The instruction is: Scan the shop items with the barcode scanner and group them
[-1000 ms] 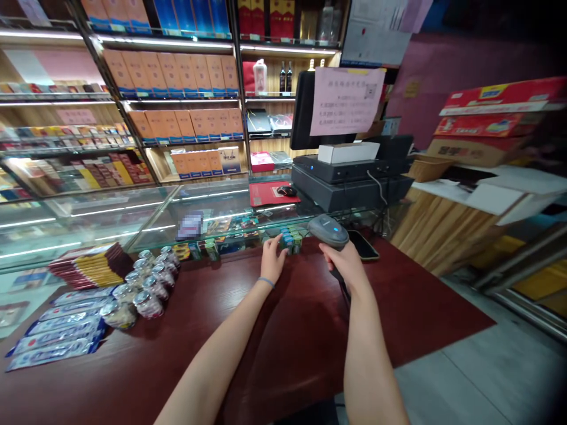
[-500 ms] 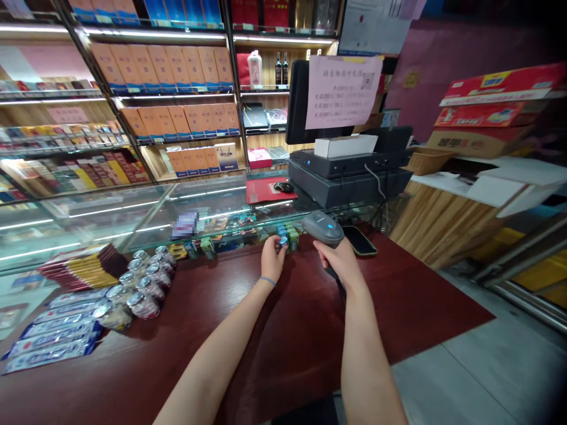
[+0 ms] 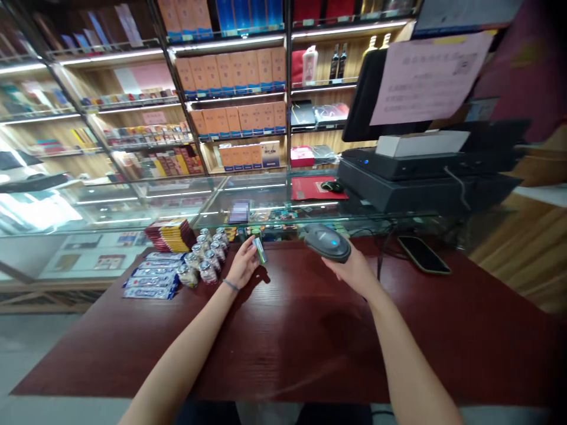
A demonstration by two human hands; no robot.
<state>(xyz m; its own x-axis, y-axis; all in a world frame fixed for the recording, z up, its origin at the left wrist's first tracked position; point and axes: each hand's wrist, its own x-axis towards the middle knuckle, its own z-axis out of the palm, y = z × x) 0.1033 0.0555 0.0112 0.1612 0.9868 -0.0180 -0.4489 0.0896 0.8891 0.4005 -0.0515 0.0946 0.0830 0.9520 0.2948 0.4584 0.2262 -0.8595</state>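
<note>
My left hand holds a small green pack lifted just above the dark red table. My right hand grips a grey barcode scanner with a blue light on top, its head turned toward the pack. Scanner and pack are a short gap apart. More small packs stand in a row at the table's far edge, against the glass counter.
Small jars, blue wrapped bars and a stack of flat red-yellow packs lie at the left. A black phone lies at the right. A glass counter, a register and stocked shelves stand behind.
My left hand took a green pack from the row at the far edge and drew it back left. The scanner moved toward it. The view swung to the left.
</note>
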